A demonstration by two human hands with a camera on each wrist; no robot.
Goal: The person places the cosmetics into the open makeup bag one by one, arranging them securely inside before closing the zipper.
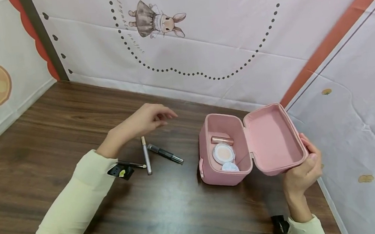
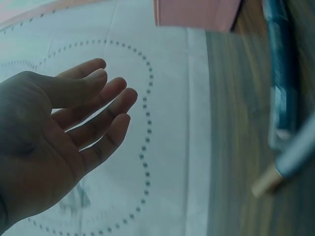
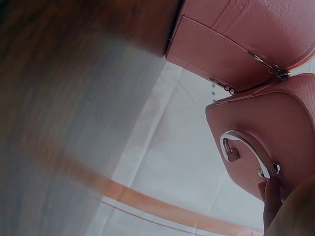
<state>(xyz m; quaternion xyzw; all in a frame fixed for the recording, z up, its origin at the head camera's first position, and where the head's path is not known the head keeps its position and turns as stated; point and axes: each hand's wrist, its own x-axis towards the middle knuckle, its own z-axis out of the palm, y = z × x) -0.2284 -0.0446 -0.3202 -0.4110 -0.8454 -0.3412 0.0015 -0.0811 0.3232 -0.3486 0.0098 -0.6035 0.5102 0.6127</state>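
A pink cosmetic case (image 1: 222, 180) stands on the table with its lid (image 1: 274, 138) swung out to the right. My right hand (image 1: 302, 171) grips the lid's outer edge, thumb on the rim and fingers behind it. Its fingertips are by the lid's silver handle (image 3: 255, 146) in the right wrist view. Inside the case lie a rose-gold lipstick (image 1: 222, 140), a round cushion compact (image 1: 223, 154) and a white round item (image 1: 230, 167). My left hand (image 1: 148, 118) hovers left of the case, its fingers loosely bent with nothing between them.
Below the left hand lie a silver tube (image 1: 147, 160) with a gold end, a dark tube (image 1: 165, 154) and a thin brush (image 1: 132, 164), partly behind the wrist camera. Printed cloth walls (image 1: 201, 48) border the wooden table (image 1: 170, 216) at the back and both sides.
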